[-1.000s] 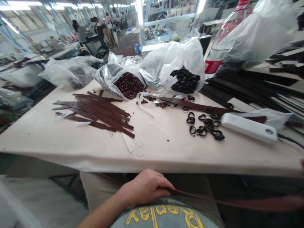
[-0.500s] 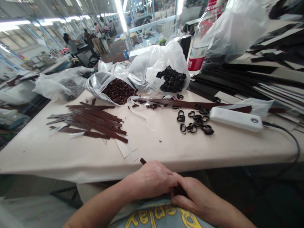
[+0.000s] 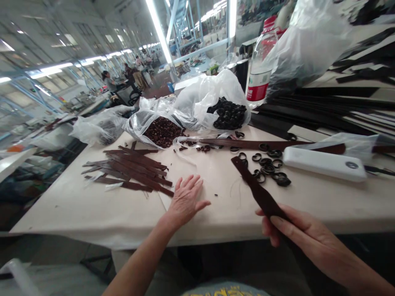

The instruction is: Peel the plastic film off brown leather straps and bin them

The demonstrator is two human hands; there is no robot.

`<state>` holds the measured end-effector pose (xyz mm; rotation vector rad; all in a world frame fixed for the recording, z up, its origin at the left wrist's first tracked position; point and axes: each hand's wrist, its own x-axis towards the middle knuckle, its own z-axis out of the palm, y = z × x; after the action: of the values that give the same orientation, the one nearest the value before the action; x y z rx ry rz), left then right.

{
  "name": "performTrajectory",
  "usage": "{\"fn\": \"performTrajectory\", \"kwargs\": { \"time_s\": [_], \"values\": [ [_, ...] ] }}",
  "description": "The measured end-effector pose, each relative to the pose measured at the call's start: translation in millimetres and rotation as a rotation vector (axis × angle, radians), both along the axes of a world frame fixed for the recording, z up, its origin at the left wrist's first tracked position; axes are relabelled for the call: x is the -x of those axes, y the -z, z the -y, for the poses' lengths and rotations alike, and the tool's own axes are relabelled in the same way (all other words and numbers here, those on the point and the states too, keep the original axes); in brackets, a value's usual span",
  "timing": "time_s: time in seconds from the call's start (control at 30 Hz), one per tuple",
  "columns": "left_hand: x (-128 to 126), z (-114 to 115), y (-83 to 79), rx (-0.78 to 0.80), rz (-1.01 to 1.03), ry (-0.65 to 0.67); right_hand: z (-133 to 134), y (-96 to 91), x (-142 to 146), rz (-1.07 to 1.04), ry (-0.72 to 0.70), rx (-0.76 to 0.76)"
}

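Over the near edge of the worktop point(image 3: 101, 216), on the right side: one dark brown strip point(image 3: 259, 195) in the right hand point(image 3: 298, 232), thumb laid on its upper face, the other fingers curled beneath, so the strip is pinched between them. Long axis runs obliquely, from low right beside the forearm to a narrow tip ahead and to the left; beyond the grip the strip necks in, and its rear part drops out of frame below the hand. Tip lies over the worktop, just beside the black loops point(image 3: 268, 167) in view; contact with them cannot be told. Left hand point(image 3: 186, 200) is on the other side of the strip, palm down, fingers spread and thumb held out, nothing gripped; whether it rests on the worktop or is just above it is unclear. Key relation: the strip's tip lies to the right of the left fingers, with bare worktop between, while the pile of brown strips point(image 3: 131, 167) lies immediately to their left, its nearest strip ending just beside the hand. Judged by position, the left hand is much nearer the pile; the right is well apart from it. Pile strips lie mostly lengthwise left to right, slanting toward the wearer at the right end, several crossing.
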<state>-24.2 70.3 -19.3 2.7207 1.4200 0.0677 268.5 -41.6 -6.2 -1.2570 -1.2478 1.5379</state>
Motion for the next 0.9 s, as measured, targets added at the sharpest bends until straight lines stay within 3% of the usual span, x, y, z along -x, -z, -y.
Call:
{"fn": "performTrajectory", "kwargs": {
  "time_s": [0.1, 0.27, 0.43, 0.57, 0.7, 0.9],
  "values": [
    [3, -1, -7.2, -0.03, 0.009, -0.037, -9, -3.7, -4, -0.112, 0.063, 0.031],
    [2, 4, -1.0, 0.024, 0.04, 0.069, -35, 2.7, 1, -0.203, 0.097, 0.121],
    [10, 8, -4.8, -0.117, 0.297, 0.013, -56, 19.5, 8, -0.158, 0.179, 0.131],
    [20, 16, -7.2, -0.115, 0.463, 0.046, -57, 30.4, 9, -0.096, 0.211, 0.102],
    [31, 23, -3.0, -0.036, 0.562, -0.088, -54, 33.9, 10, -0.071, 0.205, 0.051],
    [40, -2, 0.3, -0.008, 0.701, -0.163, -48, 34.9, 12, -0.121, 0.311, -0.039]
  ]
}}
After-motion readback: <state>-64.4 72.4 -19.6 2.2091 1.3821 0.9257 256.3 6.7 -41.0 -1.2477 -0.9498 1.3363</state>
